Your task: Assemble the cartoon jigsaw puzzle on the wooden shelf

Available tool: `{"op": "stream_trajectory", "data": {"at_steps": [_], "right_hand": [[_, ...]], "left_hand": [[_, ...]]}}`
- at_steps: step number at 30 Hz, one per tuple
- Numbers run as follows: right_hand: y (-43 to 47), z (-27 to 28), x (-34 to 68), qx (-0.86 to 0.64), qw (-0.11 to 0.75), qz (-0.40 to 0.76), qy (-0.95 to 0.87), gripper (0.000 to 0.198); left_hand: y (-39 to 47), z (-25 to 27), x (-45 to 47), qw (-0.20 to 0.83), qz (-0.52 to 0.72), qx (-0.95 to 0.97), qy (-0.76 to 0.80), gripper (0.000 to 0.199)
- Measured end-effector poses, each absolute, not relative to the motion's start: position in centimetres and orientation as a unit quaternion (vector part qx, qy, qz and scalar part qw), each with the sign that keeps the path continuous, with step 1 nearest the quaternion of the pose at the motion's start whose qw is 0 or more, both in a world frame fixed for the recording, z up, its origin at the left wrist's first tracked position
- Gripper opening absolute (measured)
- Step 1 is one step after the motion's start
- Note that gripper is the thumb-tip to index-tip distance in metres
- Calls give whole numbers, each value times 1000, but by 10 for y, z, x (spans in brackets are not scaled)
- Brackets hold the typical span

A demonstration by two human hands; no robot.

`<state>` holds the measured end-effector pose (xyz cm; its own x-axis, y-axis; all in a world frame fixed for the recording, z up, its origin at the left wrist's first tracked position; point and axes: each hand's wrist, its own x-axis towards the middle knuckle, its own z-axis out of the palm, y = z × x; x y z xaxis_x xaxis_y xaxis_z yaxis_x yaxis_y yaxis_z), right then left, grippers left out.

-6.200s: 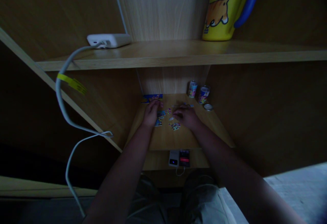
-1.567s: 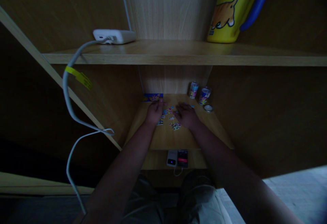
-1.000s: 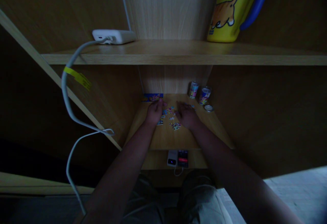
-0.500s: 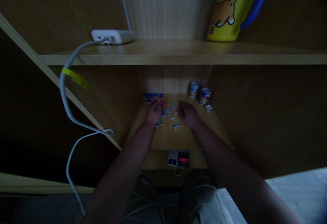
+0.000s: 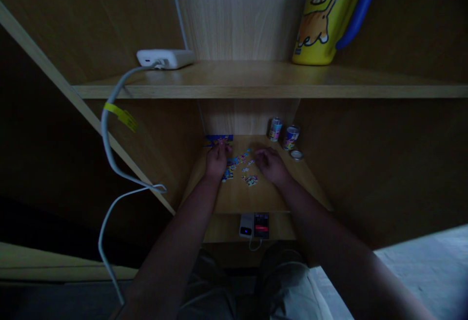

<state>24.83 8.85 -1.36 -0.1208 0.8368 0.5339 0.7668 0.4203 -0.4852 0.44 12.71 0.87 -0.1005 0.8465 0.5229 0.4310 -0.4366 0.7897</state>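
Note:
Small colourful jigsaw puzzle pieces (image 5: 250,180) lie on the lower shelf between my hands, several of them joined into an irregular strip (image 5: 239,159). Left of the strip is my left hand (image 5: 217,160), its fingers drawn together in front of a blue printed picture card (image 5: 229,138). Whatever those fingers pinch is too small and dark to make out. On the other side, my right hand (image 5: 271,165) hovers by the loose pieces with its fingers curled in. Its fingertips are dim, and anything between them cannot be made out.
Two printed cans (image 5: 275,129) (image 5: 291,138) stand at the back right, with a round lid (image 5: 296,155) before them. Overhead, an upper shelf (image 5: 234,91) bears a white power bank (image 5: 175,59) with a hanging cable (image 5: 106,130), and a yellow mug (image 5: 318,28). A phone (image 5: 262,225) lies below.
The view has tipped slightly, so the shelves sit a little lower. My left hand's fingers have shifted slightly; my right hand's fingers, blurred before, now show more clearly curled.

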Motion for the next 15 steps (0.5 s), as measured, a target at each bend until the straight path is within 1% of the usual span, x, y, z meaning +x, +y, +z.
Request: {"op": "stream_trajectory", "data": {"at_steps": [3, 8, 9, 11, 12, 15], "right_hand": [[80, -10, 243, -479, 340, 68, -806, 21], [57, -5, 237, -417, 257, 59, -870, 15], [52, -4, 237, -414, 246, 56, -875, 17], [41, -2, 238, -415, 241, 55, -875, 24], [35, -1, 239, -420, 241, 54, -873, 23], [24, 1, 239, -455, 247, 42, -854, 8]], "left_hand": [[126, 9, 4, 184, 550, 646, 496, 75], [123, 9, 4, 187, 560, 649, 480, 75], [122, 10, 4, 186, 561, 651, 476, 75], [122, 10, 5, 184, 556, 660, 471, 76], [122, 10, 5, 182, 551, 665, 470, 76], [122, 10, 7, 175, 541, 678, 466, 75]]}}
